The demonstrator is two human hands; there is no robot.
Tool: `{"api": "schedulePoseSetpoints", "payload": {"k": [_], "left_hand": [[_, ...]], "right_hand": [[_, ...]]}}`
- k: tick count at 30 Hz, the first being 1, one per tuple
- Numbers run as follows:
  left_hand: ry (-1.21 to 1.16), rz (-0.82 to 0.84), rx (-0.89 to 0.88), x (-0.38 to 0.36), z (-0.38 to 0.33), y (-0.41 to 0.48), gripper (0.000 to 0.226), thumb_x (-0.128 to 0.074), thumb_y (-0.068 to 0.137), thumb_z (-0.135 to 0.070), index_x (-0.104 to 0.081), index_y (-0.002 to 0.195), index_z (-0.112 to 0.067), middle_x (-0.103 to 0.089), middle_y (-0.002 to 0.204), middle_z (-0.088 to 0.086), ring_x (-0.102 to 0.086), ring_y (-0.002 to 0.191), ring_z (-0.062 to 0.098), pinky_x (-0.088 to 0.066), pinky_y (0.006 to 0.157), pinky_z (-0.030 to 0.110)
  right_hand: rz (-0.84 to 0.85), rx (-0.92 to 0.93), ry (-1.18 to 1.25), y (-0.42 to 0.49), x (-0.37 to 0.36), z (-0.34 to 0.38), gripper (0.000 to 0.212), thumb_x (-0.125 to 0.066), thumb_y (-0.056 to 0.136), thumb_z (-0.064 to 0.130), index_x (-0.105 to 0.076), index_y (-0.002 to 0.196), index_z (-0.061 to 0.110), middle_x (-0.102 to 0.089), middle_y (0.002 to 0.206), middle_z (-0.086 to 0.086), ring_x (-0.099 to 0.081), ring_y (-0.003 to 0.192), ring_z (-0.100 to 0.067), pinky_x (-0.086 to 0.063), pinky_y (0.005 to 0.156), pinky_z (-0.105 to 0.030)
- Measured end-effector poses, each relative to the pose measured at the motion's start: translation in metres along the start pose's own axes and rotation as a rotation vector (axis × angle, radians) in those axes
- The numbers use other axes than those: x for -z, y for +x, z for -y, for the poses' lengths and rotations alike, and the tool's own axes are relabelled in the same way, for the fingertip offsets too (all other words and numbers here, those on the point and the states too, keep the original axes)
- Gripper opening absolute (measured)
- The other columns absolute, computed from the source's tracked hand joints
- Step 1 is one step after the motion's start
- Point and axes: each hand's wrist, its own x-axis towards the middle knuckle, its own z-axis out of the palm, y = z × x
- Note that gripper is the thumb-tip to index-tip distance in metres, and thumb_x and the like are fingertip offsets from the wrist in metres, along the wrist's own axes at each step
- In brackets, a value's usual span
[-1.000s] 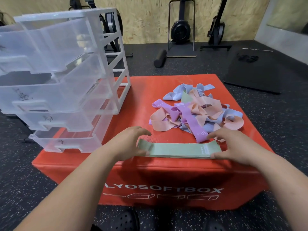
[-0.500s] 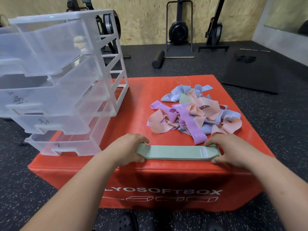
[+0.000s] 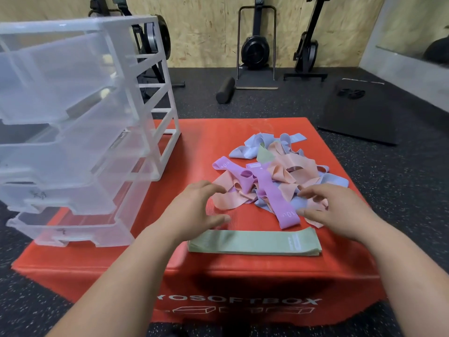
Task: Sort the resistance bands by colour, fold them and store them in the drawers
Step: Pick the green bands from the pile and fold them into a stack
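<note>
Left hand point(image 3: 196, 210): hovering with fingers spread and loosely bent, gripping nothing, over the pile's near-left edge.
Right hand point(image 3: 332, 210): hovering likewise, fingers splayed and holding nothing, over the pile's near-right edge.
Pile of bands point(image 3: 286, 173): lying tangled under and just beyond the fingertips of both hands; peach, purple and blue.
Green stack point(image 3: 255, 243): lying flat on the red box point(image 3: 243, 271), just behind both hands, toward the wrists.
Drawers point(image 3: 73, 132): standing well out past the left hand, pulled open in steps.
Step, judging: likely reaching for the next band; a green scrap point(image 3: 263, 153) showing beyond the fingertips, deep in the pile.
Doing it well: pinching one band only, pinning neighbours with the other hand, drawing slowly, flattening before stacking edge to edge.
</note>
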Motion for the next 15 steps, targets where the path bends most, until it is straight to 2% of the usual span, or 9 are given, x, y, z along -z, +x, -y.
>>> {"api": "schedulePoseSetpoints", "payload": {"k": [3,6,7,9,11,13,15], "left_hand": [[0.022,-0.035,-0.002,-0.011,-0.006,0.019,0.067,-0.084,0.08,-0.059,-0.063,0.138,-0.033,-0.06,0.134,-0.009,-0.053,0.124,0.019,-0.045,0.107,0.039],[0.007,-0.08,-0.011,-0.021,-0.008,0.036,0.066,-0.084,0.079,-0.058,-0.065,0.136,-0.03,-0.061,0.133,-0.005,-0.053,0.124,0.023,-0.043,0.107,0.036],[-0.004,-0.088,-0.011,-0.025,-0.008,0.042,0.067,-0.084,0.079,-0.058,-0.065,0.137,-0.029,-0.061,0.134,-0.004,-0.052,0.126,0.023,-0.042,0.108,0.037],[-0.027,-0.092,-0.004,-0.032,-0.008,0.053,0.071,-0.081,0.079,-0.061,-0.063,0.14,-0.03,-0.059,0.138,-0.004,-0.049,0.131,0.022,-0.042,0.111,0.037],[-0.031,-0.102,-0.001,-0.039,-0.007,0.063,0.073,-0.075,0.079,-0.068,-0.061,0.141,-0.033,-0.057,0.139,-0.005,-0.047,0.132,0.021,-0.042,0.112,0.037],[-0.043,-0.11,0.011,-0.043,-0.004,0.072,0.077,-0.067,0.076,-0.075,-0.061,0.142,-0.034,-0.058,0.137,-0.005,-0.047,0.129,0.021,-0.042,0.111,0.037],[-0.066,-0.1,0.018,-0.047,-0.002,0.079,0.08,-0.062,0.076,-0.078,-0.059,0.143,-0.035,-0.056,0.137,-0.005,-0.044,0.13,0.02,-0.04,0.112,0.035]], "right_hand": [[-0.052,0.038,0.024,0.023,-0.016,0.006,0.045,-0.082,0.084,0.042,-0.069,0.127,0.039,-0.061,0.125,0.021,-0.059,0.122,-0.008,-0.046,0.101,-0.033],[-0.008,0.076,-0.055,0.052,-0.038,0.015,0.06,-0.074,0.087,0.055,-0.057,0.143,0.044,-0.045,0.154,0.006,-0.036,0.146,-0.023,-0.036,0.118,-0.044],[0.033,0.066,-0.121,0.063,-0.044,0.018,0.066,-0.067,0.087,0.065,-0.051,0.148,0.045,-0.037,0.16,0.004,-0.028,0.149,-0.026,-0.031,0.121,-0.046],[0.101,0.057,-0.257,0.086,-0.054,0.024,0.085,-0.04,0.079,0.087,-0.039,0.155,0.048,-0.024,0.168,0.003,-0.019,0.153,-0.032,-0.025,0.124,-0.05],[0.163,0.02,-0.301,0.11,-0.058,0.022,0.093,-0.023,0.075,0.092,-0.028,0.158,0.052,-0.01,0.173,0.004,-0.008,0.157,-0.033,-0.022,0.125,-0.054],[0.229,0.008,-0.364,0.132,-0.055,0.01,0.082,-0.031,0.083,0.089,-0.024,0.157,0.053,-0.003,0.174,0.007,-0.001,0.159,-0.03,-0.022,0.124,-0.056],[0.28,0.003,-0.474,0.148,-0.047,-0.007,0.077,-0.036,0.087,0.084,-0.026,0.156,0.053,-0.007,0.173,0.009,-0.003,0.158,-0.03,-0.02,0.123,-0.055]]}}
